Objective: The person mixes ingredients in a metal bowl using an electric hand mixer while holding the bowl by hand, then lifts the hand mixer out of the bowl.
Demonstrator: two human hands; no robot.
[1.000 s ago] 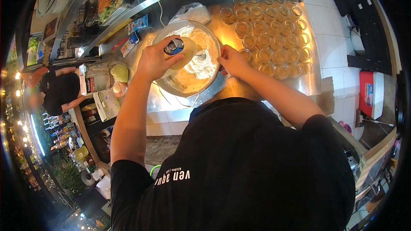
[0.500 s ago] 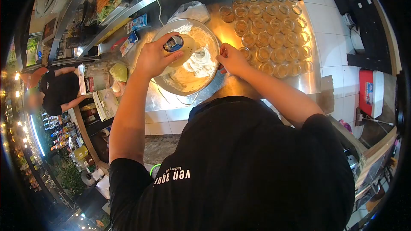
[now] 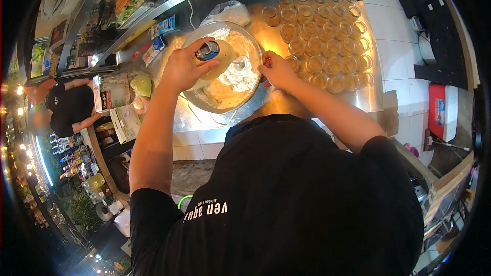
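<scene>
My left hand (image 3: 183, 67) is wrapped round an electric hand mixer (image 3: 208, 52) with a dark blue and silver end, held above a large metal bowl (image 3: 197, 101). Pale, creamy batter (image 3: 222, 92) with whiter streaks fills the bowl, and a metal beater shows in its middle. The fingers of my right hand (image 3: 277, 70) pinch the bowl's rim on the right side. My left palm and part of the mixer's body are hidden.
Rows of glass jars (image 3: 331, 47) stand right of the bowl on the steel counter (image 3: 261, 103). Behind the bowl lies a clear plastic bag (image 3: 227, 13). Packets (image 3: 155, 50) and a cord are at the left. Another person (image 3: 70, 103) stands far left beside boxes.
Both hands keep their hold, with hardly any shift. The batter's streaks differ slightly. The other person at the left has moved a little.
</scene>
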